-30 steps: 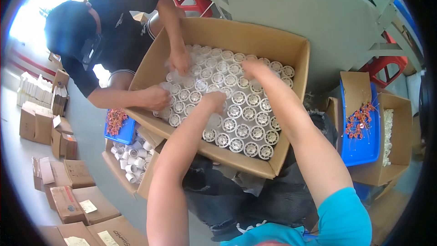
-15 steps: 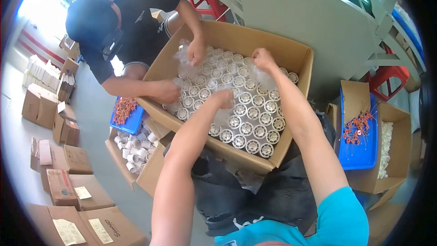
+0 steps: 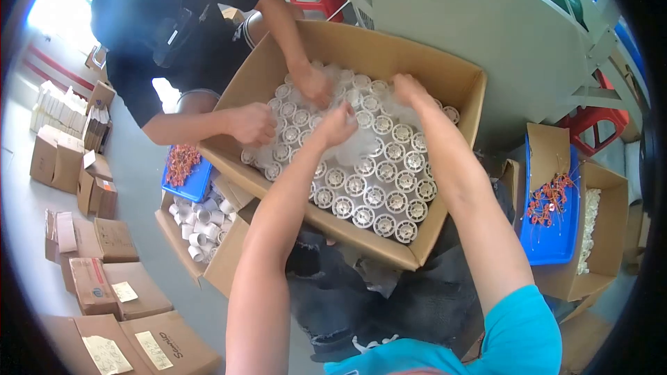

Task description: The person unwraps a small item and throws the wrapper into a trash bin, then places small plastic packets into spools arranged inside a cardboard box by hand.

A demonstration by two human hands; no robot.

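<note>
In the head view, a large open cardboard box (image 3: 347, 230) holds rows of round, white, spoked plastic parts (image 3: 375, 196). Thin clear plastic film (image 3: 356, 147) lies loosely over part of the rows. My left hand (image 3: 337, 126) is closed on a bunched edge of this film, above the middle of the box. Near the far right wall of the box, my right hand (image 3: 408, 89) has its fingers closed on the film too; the fingertips are partly hidden. A co-worker's two hands (image 3: 251, 125) reach in from the left, also at the film.
At left stand a blue tray (image 3: 189, 185) of orange parts and a carton of white plastic tubes (image 3: 201, 226). Another blue tray (image 3: 552, 243) is at right, beside a carton (image 3: 603, 239). Closed boxes (image 3: 139, 288) line the floor. A grey-green machine (image 3: 445, 28) stands behind.
My left hand has risen and moved away from me, drawing the film up. My right hand has shifted only slightly. One co-worker hand moved toward the middle of the box; the other lifted a little.
</note>
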